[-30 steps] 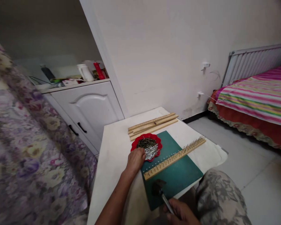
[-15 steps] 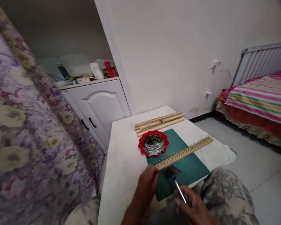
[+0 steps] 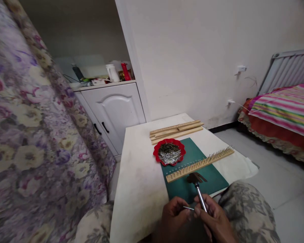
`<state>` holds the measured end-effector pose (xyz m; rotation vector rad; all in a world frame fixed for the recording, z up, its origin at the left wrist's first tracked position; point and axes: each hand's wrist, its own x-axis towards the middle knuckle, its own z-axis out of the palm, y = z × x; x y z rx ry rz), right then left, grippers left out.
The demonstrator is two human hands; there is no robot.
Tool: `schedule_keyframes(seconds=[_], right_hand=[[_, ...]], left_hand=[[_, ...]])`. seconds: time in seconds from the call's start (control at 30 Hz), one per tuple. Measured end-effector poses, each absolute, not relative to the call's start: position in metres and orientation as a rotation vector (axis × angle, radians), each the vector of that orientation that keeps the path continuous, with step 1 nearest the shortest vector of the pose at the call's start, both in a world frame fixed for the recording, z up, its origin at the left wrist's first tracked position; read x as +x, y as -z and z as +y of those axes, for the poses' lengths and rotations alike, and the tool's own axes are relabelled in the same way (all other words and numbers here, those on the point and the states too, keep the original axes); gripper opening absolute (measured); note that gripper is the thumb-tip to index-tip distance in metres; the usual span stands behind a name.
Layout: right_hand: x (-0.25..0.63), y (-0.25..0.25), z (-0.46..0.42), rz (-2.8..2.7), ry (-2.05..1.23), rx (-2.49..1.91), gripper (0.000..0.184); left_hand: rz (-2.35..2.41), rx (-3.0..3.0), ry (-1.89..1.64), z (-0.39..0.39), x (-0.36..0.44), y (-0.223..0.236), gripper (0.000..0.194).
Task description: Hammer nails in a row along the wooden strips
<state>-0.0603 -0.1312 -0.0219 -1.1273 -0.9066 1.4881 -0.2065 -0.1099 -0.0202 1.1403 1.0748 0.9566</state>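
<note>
My left hand point(image 3: 176, 214) pinches a thin silver nail point(image 3: 188, 208) over the near end of the table. The nail's far end reaches the fingertips of my right hand point(image 3: 211, 214). Closed in that right hand is a claw hammer point(image 3: 200, 195), its dark head over the green mat. Beyond the hammer lies a narrow wooden strip point(image 3: 171, 178) with a row of upright nails along its length; neither hand touches it. A red scalloped dish point(image 3: 156, 156) full of loose nails point(image 3: 169, 153) stands behind the strip's left part.
The green mat point(image 3: 216, 180) covers part of the white table point(image 3: 139, 168). Several wooden strips point(image 3: 176, 130) lie at its far end. A white cabinet point(image 3: 121, 114) and floral curtain point(image 3: 66, 141) are on the left. At right is a bed point(image 3: 286, 108). My knee point(image 3: 248, 206) borders the table.
My left hand has left the wooden strip's near end and come back toward me, beside my right hand; a nail now shows in it. The camera view has shifted slightly.
</note>
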Motion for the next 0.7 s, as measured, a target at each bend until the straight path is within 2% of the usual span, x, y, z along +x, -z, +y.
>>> schedule_keyframes(seconds=[0.2, 0.33, 0.7], right_hand=[[-0.061, 0.027, -0.129, -0.882, -1.503, -1.104, 0.043], [-0.064, 0.035, -0.129, -0.836, -1.467, -1.088, 0.044], [-0.065, 0.044, -0.128, -0.953, -1.545, -1.128, 0.045]], left_hand=[[0.857, 0.648, -1.139, -0.115, -0.19, 0.041, 0.022], [0.844, 0.545, -1.16, -0.119, -0.186, 0.048, 0.025], [1.473, 1.543, -1.386, -0.059, -0.243, 0.015, 0.015]])
